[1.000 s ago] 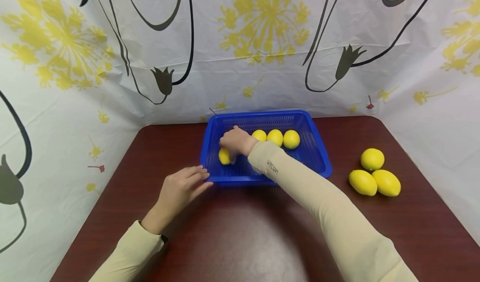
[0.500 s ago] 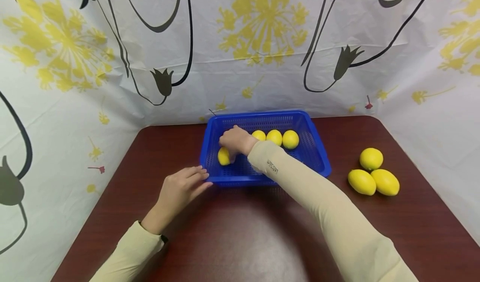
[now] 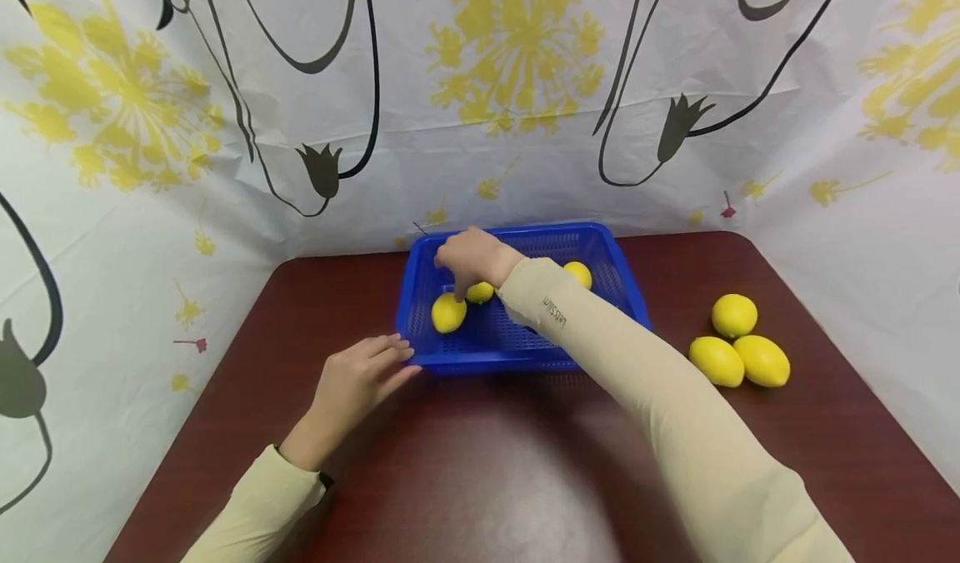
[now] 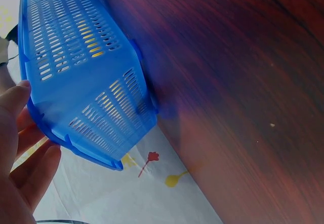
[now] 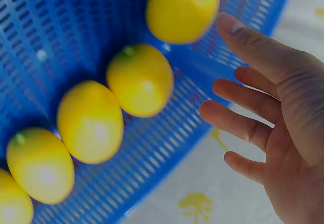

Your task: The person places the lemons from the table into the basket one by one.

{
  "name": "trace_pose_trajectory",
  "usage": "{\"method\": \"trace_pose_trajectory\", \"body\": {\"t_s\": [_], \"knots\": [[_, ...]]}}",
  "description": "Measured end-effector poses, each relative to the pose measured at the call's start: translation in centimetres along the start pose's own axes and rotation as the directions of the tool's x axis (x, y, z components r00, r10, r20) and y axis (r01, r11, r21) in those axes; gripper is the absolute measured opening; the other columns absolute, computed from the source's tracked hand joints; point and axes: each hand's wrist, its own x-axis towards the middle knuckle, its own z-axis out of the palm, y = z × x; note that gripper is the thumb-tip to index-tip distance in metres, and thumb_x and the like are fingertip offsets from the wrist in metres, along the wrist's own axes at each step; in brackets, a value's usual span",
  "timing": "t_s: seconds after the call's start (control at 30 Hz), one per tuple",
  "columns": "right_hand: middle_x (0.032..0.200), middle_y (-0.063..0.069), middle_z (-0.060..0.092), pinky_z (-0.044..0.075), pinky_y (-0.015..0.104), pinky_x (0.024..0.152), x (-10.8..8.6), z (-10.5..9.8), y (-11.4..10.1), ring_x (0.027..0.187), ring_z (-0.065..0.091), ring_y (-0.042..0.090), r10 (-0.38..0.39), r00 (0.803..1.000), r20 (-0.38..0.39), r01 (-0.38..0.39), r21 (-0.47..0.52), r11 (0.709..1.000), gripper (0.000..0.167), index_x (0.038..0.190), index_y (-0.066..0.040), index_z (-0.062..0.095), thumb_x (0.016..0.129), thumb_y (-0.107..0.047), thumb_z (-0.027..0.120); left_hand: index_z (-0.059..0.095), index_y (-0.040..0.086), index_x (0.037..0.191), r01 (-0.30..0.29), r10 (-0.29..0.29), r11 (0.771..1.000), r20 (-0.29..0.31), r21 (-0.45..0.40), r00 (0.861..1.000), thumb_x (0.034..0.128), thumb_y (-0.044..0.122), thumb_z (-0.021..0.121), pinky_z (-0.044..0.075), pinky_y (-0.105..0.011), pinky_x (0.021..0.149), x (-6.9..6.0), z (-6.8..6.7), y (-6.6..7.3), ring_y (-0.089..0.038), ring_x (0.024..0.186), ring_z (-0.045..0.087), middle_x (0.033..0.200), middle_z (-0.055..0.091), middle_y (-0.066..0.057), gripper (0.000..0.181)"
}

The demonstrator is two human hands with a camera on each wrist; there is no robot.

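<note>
A blue perforated basket (image 3: 491,357) stands toward the back of the table. My right hand (image 3: 472,259) is over its back left part, fingers spread and holding nothing; the right wrist view shows the hand (image 5: 288,112) beside a lemon (image 5: 182,11), with a small gap. That lemon (image 3: 448,313) lies near the basket's left side, and several others (image 5: 140,80) lie in a row. At the basket's front left corner my left hand (image 3: 360,384) touches the rim; in the left wrist view its fingers (image 4: 38,168) lie at the rim of the basket (image 4: 76,97).
Three lemons (image 3: 761,361) sit together on the dark red-brown table (image 3: 480,463), right of the basket. A white patterned sheet (image 3: 465,155) hangs behind and along both sides. My right sleeve (image 3: 637,380) crosses over the basket's front edge.
My right hand has let go of the lemon at the basket's left and lifted up and back from it. The left hand remains at the rim. The head view has shifted slightly.
</note>
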Motion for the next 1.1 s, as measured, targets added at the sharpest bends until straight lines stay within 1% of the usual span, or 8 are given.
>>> {"method": "trace_pose_trajectory", "body": {"t_s": [0.13, 0.2, 0.3, 0.43, 0.67, 0.8, 0.9, 1.1], "knots": [[0.137, 0.003, 0.063, 0.043, 0.045, 0.113, -0.7, -1.7, 0.6, 0.120, 0.062, 0.023, 0.014, 0.999, -0.034, -0.013, 0.034, 0.999, 0.061, 0.136, -0.016, 0.060, 0.082, -0.034, 0.081, 0.079, 0.011, 0.097, 0.005, -0.005, 1.000, 0.012, -0.005, 1.000, 0.0942, 0.055, 0.054, 0.062, -0.037, 0.077, -0.2, 0.0, 0.0, -0.020, 0.093, 0.075, 0.096, 0.078, -0.003, 0.051], [0.136, 0.003, 0.064, 0.048, 0.042, 0.108, -1.0, -2.4, 0.9, 0.117, 0.064, 0.023, 0.023, 0.999, -0.047, -0.020, 0.056, 0.998, 0.060, 0.136, -0.016, 0.061, 0.082, -0.034, 0.081, 0.079, 0.011, 0.097, 0.007, -0.007, 1.000, 0.007, -0.008, 1.000, 0.0943, 0.055, 0.055, 0.062, -0.037, 0.077, -0.2, 0.1, 0.0, -0.020, 0.094, 0.075, 0.096, 0.078, -0.003, 0.050], [0.135, 0.004, 0.064, 0.053, 0.039, 0.101, -1.4, -2.7, 1.3, 0.113, 0.065, 0.022, 0.025, 0.999, -0.041, -0.023, 0.069, 0.997, 0.059, 0.135, -0.016, 0.061, 0.082, -0.035, 0.081, 0.079, 0.011, 0.097, 0.006, -0.006, 1.000, -0.003, -0.013, 1.000, 0.0943, 0.055, 0.054, 0.062, -0.038, 0.077, -0.1, 0.1, 0.0, -0.020, 0.093, 0.075, 0.095, 0.078, -0.003, 0.050], [0.133, 0.003, 0.065, 0.054, 0.038, 0.098, -2.1, -2.6, 1.9, 0.112, 0.066, 0.021, 0.015, 0.999, -0.036, -0.013, 0.056, 0.998, 0.059, 0.134, -0.016, 0.062, 0.083, -0.038, 0.080, 0.079, 0.011, 0.097, 0.005, -0.005, 1.000, 0.000, -0.015, 1.000, 0.0941, 0.055, 0.055, 0.062, -0.037, 0.077, -0.1, 0.1, 0.0, -0.020, 0.094, 0.075, 0.095, 0.078, -0.003, 0.050], [0.132, 0.003, 0.066, 0.053, 0.039, 0.100, -4.4, -2.8, 3.6, 0.111, 0.066, 0.022, 0.041, 0.998, -0.046, -0.038, 0.072, 0.997, 0.058, 0.134, -0.017, 0.062, 0.083, -0.038, 0.080, 0.079, 0.011, 0.099, 0.027, -0.026, 1.000, 0.038, -0.013, 0.999, 0.0926, 0.053, 0.060, 0.062, -0.037, 0.079, -0.2, -0.1, 0.0, -0.020, 0.095, 0.075, 0.095, 0.078, -0.004, 0.047], [0.132, 0.004, 0.066, 0.053, 0.040, 0.100, -5.9, -2.9, 4.8, 0.112, 0.066, 0.023, 0.041, 0.998, -0.055, -0.037, 0.073, 0.997, 0.059, 0.135, -0.016, 0.061, 0.083, -0.037, 0.080, 0.079, 0.010, 0.099, 0.021, -0.021, 1.000, 0.036, -0.014, 0.999, 0.0921, 0.052, 0.061, 0.062, -0.038, 0.078, -0.1, -0.2, 0.1, -0.021, 0.094, 0.075, 0.094, 0.078, -0.005, 0.046], [0.132, 0.005, 0.067, 0.052, 0.041, 0.100, -7.2, -3.3, 5.4, 0.112, 0.066, 0.024, 0.044, 0.997, -0.067, -0.040, 0.068, 0.997, 0.059, 0.134, -0.015, 0.062, 0.082, -0.037, 0.080, 0.079, 0.010, 0.098, 0.014, -0.013, 1.000, 0.024, -0.016, 1.000, 0.0918, 0.051, 0.062, 0.062, -0.038, 0.078, -0.1, -0.2, 0.1, -0.021, 0.093, 0.075, 0.093, 0.078, -0.005, 0.045], [0.128, 0.004, 0.069, 0.043, 0.050, 0.109, -10.3, -3.9, 6.2, 0.114, 0.065, 0.026, 0.024, 0.993, -0.111, -0.021, 0.031, 0.999, 0.059, 0.133, -0.017, 0.063, 0.081, -0.038, 0.081, 0.079, 0.010, 0.098, 0.005, -0.005, 1.000, 0.014, -0.020, 1.000, 0.0923, 0.052, 0.061, 0.062, -0.039, 0.077, -0.1, -0.1, 0.0, -0.021, 0.094, 0.075, 0.093, 0.077, -0.004, 0.046]]}}
